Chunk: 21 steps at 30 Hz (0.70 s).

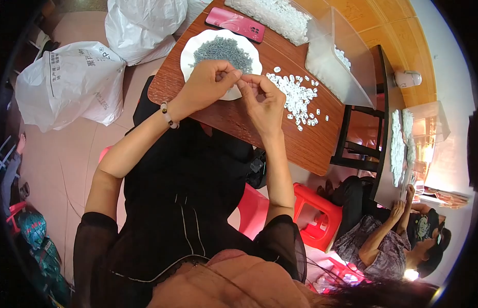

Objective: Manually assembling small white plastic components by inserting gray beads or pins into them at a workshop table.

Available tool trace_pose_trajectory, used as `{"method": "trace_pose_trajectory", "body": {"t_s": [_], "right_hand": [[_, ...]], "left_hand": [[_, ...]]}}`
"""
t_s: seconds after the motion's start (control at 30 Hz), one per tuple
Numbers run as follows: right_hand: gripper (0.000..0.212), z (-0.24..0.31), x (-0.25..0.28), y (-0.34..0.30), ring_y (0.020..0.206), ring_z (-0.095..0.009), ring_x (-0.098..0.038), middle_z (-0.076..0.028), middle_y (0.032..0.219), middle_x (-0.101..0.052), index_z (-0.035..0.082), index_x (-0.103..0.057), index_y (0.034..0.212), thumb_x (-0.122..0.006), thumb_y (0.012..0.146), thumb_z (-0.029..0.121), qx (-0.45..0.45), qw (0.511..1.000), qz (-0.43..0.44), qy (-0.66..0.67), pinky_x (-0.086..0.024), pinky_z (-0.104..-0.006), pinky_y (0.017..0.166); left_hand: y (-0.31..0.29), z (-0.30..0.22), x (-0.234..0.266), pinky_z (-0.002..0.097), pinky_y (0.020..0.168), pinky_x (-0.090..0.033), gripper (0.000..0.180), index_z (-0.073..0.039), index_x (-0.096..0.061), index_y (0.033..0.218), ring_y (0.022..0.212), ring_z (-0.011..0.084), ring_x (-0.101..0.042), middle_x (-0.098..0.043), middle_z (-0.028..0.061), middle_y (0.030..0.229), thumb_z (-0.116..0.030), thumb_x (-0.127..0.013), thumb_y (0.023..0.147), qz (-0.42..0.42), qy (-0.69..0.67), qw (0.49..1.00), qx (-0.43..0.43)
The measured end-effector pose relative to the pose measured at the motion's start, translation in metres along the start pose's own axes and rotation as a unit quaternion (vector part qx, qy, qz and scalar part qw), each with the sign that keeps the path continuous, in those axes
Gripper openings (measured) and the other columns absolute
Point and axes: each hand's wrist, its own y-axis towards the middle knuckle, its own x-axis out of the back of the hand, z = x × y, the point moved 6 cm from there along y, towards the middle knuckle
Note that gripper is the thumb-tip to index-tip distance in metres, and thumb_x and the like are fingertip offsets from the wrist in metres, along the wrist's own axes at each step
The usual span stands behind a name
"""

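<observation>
Both hands meet above the near edge of a white scalloped plate (186, 55), fingertips touching. My left hand (210, 84), with a beaded bracelet on its wrist, is closed in a pinch. Opposite it, my right hand (264, 100) pinches too. Whatever sits between the fingertips is too small to make out. On the plate lies a heap of small grey-blue screw-like pieces (223, 50), partly hidden by my left hand. Just right of my right hand, many small white plastic pieces (299, 100) are spread over the brown wooden table (311, 146).
A pink phone (235, 24) lies beyond the plate. Clear bins (347, 56) with white pieces line the table's far right. White sacks (69, 84) stand on the floor at left. A red stool (316, 218) is at right, near another person (377, 236) seated at a second table.
</observation>
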Motion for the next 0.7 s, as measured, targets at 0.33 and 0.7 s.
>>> {"method": "trace_pose_trajectory", "body": {"t_s": [0.33, 0.7], "right_hand": [[0.009, 0.03, 0.037, -0.033, 0.061, -0.021, -0.056, -0.007, 0.069, -0.061, 0.003, -0.067, 0.081, -0.071, 0.074, 0.0, 0.076, 0.99, 0.022, -0.115, -0.044, -0.0311, 0.055], [0.012, 0.026, 0.055, -0.057, 0.061, -0.021, -0.055, -0.007, 0.071, -0.06, 0.004, -0.065, 0.082, -0.072, 0.073, -0.002, 0.07, 0.991, -0.014, -0.117, -0.043, -0.0314, 0.05]], "left_hand": [[-0.017, -0.006, -0.034, 0.0211, 0.056, -0.042, 0.024, 0.004, -0.069, 0.086, 0.063, 0.0034, -0.053, -0.063, 0.001, 0.068, -0.02, -0.066, 0.089, 0.079, -0.058, 0.994, 0.045], [-0.03, -0.001, -0.061, 0.0178, 0.051, -0.038, 0.02, 0.001, -0.07, 0.089, 0.059, 0.0021, -0.051, -0.062, -0.0013, 0.067, -0.019, -0.069, 0.088, 0.13, -0.07, 0.983, 0.113]]}}
